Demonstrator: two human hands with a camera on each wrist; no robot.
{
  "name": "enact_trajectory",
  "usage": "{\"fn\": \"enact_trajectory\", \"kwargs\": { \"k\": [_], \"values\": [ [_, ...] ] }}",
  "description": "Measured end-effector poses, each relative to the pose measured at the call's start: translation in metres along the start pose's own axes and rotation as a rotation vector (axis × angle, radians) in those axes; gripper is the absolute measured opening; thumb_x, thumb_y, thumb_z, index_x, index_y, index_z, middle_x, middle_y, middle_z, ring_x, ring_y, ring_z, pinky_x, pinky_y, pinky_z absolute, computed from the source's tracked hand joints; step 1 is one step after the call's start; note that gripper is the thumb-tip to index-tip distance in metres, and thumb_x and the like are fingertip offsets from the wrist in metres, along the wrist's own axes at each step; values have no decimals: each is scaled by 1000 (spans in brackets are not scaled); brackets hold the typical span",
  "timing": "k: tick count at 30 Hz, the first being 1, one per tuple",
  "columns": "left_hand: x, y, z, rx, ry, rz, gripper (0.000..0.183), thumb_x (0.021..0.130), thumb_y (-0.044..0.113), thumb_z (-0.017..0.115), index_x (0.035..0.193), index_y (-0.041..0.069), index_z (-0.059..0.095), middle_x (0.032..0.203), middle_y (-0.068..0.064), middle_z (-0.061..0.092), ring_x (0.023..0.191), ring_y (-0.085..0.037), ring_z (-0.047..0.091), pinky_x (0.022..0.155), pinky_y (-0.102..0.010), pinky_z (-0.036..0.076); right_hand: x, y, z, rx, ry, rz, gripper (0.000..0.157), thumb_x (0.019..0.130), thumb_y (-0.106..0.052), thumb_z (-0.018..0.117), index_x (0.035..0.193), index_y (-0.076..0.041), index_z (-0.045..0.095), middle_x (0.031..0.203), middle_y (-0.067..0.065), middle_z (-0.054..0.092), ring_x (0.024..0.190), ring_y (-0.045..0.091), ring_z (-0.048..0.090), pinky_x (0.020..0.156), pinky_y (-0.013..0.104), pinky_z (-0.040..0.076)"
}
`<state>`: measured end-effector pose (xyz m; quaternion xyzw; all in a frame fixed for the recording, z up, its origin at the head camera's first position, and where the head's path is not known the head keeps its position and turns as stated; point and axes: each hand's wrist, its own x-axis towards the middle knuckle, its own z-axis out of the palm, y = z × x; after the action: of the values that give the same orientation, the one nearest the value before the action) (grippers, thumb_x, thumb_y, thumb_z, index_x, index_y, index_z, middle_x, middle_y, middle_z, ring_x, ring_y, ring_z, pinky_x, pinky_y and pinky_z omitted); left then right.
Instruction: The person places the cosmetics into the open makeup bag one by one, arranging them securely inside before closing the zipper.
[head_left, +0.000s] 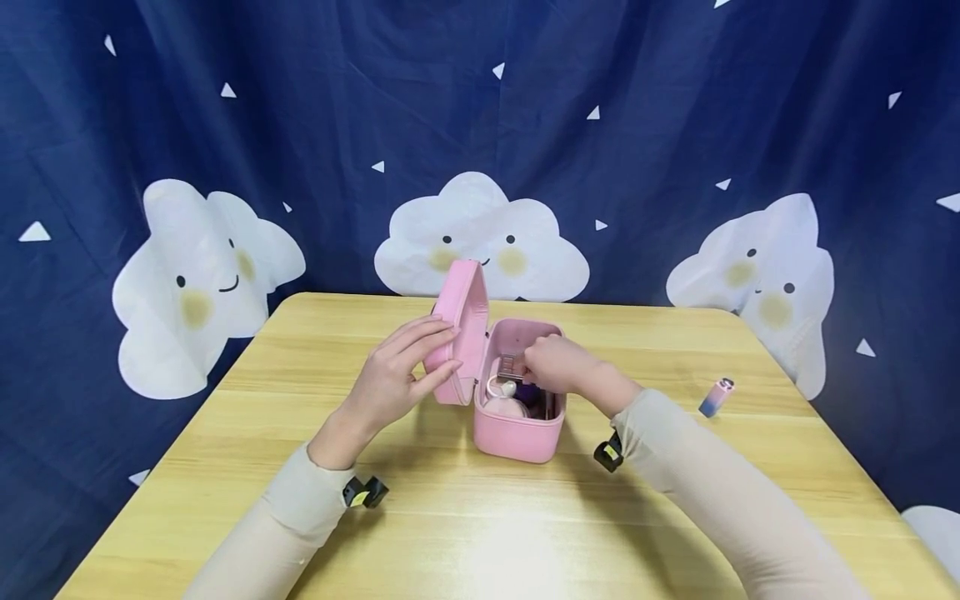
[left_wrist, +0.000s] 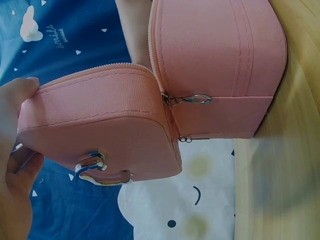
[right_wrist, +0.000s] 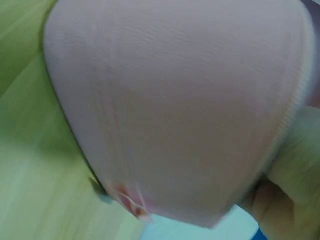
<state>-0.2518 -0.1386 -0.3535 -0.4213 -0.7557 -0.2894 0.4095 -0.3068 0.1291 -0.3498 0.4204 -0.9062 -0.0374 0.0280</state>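
A pink zippered cosmetic case (head_left: 517, 439) stands unzipped on the table, its lid (head_left: 456, 333) raised on the left. My left hand (head_left: 393, 371) holds this lid by its edge, fingers on one side and thumb on the other. In the left wrist view the lid's metal-ended handle (left_wrist: 102, 175) shows. My right hand (head_left: 558, 363) reaches down into the case with curled fingers, its fingertips partly hidden. They meet the end of a small clear rectangular box (head_left: 510, 367); whether they pinch it is unclear. Beside it lie a white ring-like item (head_left: 501, 387) and a round pale-pink one (head_left: 506, 407).
To the right on the table lies a small pink-and-blue tube (head_left: 716, 397), like a lipstick. Behind the wooden table (head_left: 337, 333) hangs a dark blue curtain (head_left: 315, 125) with white clouds. Dark items, hard to make out, fill the case's right side.
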Motion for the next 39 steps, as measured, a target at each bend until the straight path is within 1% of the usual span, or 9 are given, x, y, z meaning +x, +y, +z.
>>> {"fn": "enact_trajectory", "kwargs": {
  "k": [6,10,12,15,18,20,25,32,39],
  "values": [
    [-1,0,1,-2,-10,-5,43,97,39,59,113,0,70,119,-12,66,117,-31,58,106,-37,42,-21,6,-16,57,131,6,16,89,-18,71,76,-14,61,71,-4,55,65,14,56,63,37,51],
    [-1,1,1,-9,-14,-4,43,97,38,60,114,0,69,119,-13,66,117,-31,58,106,-37,42,-38,13,-21,82,217,15,10,88,-17,72,84,-11,65,76,-1,58,65,14,56,62,37,51],
    [0,1,1,-12,-15,-3,43,97,38,60,114,-1,69,119,-13,66,117,-32,58,106,-37,42,-47,17,-22,83,259,24,10,88,-16,73,93,-8,69,83,2,63,71,17,61,66,38,53],
    [0,2,2,-13,-15,-2,43,97,38,60,114,0,69,119,-13,66,117,-32,58,106,-38,42,-62,25,-24,95,296,61,19,87,-16,74,102,-4,70,92,7,67,83,24,66,75,42,55],
    [0,2,2,-12,-13,-1,42,97,37,61,114,0,69,119,-13,66,117,-32,58,106,-38,42,-77,36,-26,115,314,106,27,88,-16,73,110,-1,67,103,12,68,96,30,66,84,47,53],
    [0,2,2,-11,-11,0,42,97,37,61,114,0,69,119,-14,66,117,-32,58,106,-38,42,-87,45,-26,134,321,134,32,88,-17,73,113,0,65,108,14,67,100,32,65,87,48,52],
    [0,2,2,-11,-8,3,43,97,38,60,115,0,69,119,-13,66,117,-32,58,106,-38,42,-114,68,-25,175,298,209,36,89,-20,72,117,0,63,113,15,66,106,33,62,91,50,49],
    [0,2,2,-8,-9,8,43,98,38,59,115,0,69,119,-13,66,117,-32,58,106,-38,42,-156,96,-23,187,238,322,40,93,-23,68,124,0,59,111,19,66,102,37,63,85,55,49],
    [0,2,2,-11,-11,13,42,97,37,60,114,-1,69,119,-13,66,117,-32,58,106,-38,42,-195,119,-6,182,102,417,39,89,-22,72,118,2,63,109,22,64,98,41,62,80,56,50]
  ]
}}
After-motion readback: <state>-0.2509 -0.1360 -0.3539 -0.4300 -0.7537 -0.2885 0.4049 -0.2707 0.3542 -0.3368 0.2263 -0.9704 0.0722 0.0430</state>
